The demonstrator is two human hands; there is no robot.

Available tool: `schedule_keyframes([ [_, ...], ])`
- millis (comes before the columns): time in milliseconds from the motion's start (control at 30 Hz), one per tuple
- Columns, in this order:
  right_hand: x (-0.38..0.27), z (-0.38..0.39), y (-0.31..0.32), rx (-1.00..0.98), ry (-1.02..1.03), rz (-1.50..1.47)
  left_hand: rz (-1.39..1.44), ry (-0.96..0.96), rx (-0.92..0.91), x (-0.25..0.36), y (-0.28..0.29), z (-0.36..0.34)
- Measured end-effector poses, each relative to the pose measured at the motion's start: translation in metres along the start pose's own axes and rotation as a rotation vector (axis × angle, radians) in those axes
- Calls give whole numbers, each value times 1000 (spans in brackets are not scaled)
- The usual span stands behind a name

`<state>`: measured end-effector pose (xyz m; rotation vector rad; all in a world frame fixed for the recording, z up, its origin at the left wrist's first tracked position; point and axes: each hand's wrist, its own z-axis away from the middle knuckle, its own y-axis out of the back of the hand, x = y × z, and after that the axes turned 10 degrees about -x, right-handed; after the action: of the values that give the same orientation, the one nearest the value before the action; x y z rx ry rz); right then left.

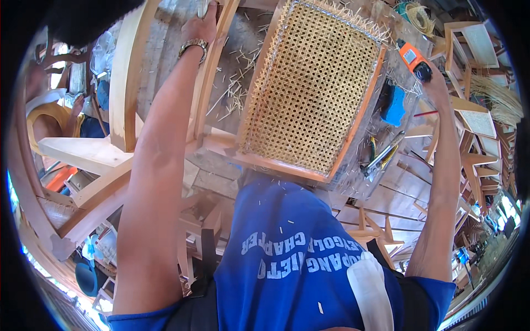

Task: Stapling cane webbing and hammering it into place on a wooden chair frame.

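A woven cane panel point(314, 83) lies in a wooden frame point(353, 129) on the worktable, with loose strand ends bristling along its far and left edges. My left hand point(200, 28), a metal watch on its wrist, reaches to the far left beside a curved wooden chair part point(216, 60). Its fingers are bent around something pale and narrow that I cannot make out at the top edge. To the right of the panel, my right hand point(435, 83) is closed on an orange and black hand tool point(414, 59), held apart from the cane.
Cane clippings point(234, 83) litter the worktable. Right of the panel lie a blue object point(393, 107) and metal hand tools point(383, 157). Pale wooden chair frames point(128, 77) stand at left, others point(475, 121) at right. Another person point(52, 121) is at far left.
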<state>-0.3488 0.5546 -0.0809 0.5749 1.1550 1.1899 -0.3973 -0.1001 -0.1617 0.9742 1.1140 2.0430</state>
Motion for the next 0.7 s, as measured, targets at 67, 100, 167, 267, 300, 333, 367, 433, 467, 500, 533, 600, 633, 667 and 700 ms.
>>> schedule_keyframes([
  [67,-2,-8,-4,22,-116,70,-23,-7,-2,-2,-3,-4],
  [100,-4,-6,-6,18,-112,66,-8,2,41,-4,-4,-5],
  [167,-9,5,-7,104,-22,-92,8,10,82,-5,-4,-6],
  [267,14,8,-22,81,23,-73,-7,15,64,-4,-2,-4],
  [300,15,4,-25,82,27,-75,-4,14,62,-5,-1,-2],
  [333,15,-2,-29,85,20,-116,-3,14,61,-5,1,-1],
  [367,14,-6,-34,84,11,-159,-8,19,64,-7,4,-1],
  [433,34,-22,-47,100,6,-112,-76,1,52,-5,4,-3],
  [467,51,-32,-55,120,-4,-58,-73,-9,44,-9,3,-7],
  [500,66,-43,-65,129,21,13,-304,-181,22,-21,4,-12],
  [533,96,-48,-71,144,16,107,-511,-386,-8,-16,-7,-19],
  [600,71,-29,-62,320,124,239,-541,-394,-154,28,-16,3],
  [633,49,-75,-113,404,212,228,-412,-887,342,-61,-15,-32],
  [667,48,-73,-107,366,138,226,-453,-573,59,-58,-13,-39],
  [700,29,-62,-94,213,52,212,-443,-423,-135,-38,-10,-20],
])
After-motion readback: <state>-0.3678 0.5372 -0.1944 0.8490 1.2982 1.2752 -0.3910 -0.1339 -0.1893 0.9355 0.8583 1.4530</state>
